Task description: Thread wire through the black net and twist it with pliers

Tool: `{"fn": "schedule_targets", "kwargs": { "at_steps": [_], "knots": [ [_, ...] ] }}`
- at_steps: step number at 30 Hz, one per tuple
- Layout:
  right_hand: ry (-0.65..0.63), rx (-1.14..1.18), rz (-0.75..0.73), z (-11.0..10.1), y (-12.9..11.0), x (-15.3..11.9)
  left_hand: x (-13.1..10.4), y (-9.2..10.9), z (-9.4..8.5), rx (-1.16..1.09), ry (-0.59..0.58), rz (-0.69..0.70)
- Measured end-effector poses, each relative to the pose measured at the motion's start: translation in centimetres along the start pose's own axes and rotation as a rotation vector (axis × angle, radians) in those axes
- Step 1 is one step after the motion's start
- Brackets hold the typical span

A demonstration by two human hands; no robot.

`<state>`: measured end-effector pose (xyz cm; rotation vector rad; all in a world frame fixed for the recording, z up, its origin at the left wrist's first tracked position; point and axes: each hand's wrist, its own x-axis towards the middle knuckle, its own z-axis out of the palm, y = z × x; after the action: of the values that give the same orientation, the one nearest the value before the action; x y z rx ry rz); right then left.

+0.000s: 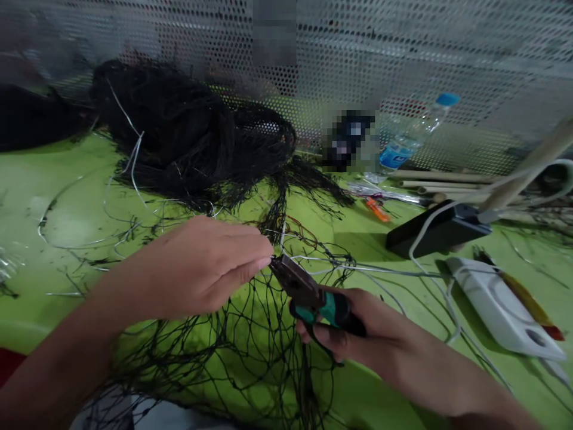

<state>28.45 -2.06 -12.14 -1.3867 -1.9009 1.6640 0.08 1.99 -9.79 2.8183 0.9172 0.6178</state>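
My right hand (344,331) is closed round the green-and-black handles of a pair of pliers (301,285). The jaws point up and left and meet the fingertips of my left hand (215,263). My left thumb and fingers are pinched together at the jaw tips, on what looks like a strand of the black netting; the exact spot is too small to make out. Open mesh of the black net (250,352) hangs below both hands and over the front edge. A silvery wire (376,269) runs right from beside the jaws.
A heap of black netting (179,131) lies at the back left against a perforated metal panel (358,54). On the right are a water bottle (405,146), a black box (439,230), a white power strip (505,304) and sticks (447,185). Loose wires (67,245) litter the green table (27,197).
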Motion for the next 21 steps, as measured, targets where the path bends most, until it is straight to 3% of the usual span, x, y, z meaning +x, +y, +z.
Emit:
{"fn": "schedule_targets", "kwargs": {
  "at_steps": [8, 15, 21],
  "knots": [
    [-0.039, 0.048, 0.07, 0.09, 0.07, 0.28, 0.22, -0.84, 0.1, 0.051, 0.004, 0.055],
    [-0.134, 0.131, 0.121, -0.14, 0.57, 0.55, 0.07, -0.92, 0.24, 0.134, -0.025, 0.008],
    [-0.17, 0.161, 0.066, -0.55, 0.63, 0.88, -0.01, -0.94, 0.38, 0.152, 0.08, 0.1]
  ]
}}
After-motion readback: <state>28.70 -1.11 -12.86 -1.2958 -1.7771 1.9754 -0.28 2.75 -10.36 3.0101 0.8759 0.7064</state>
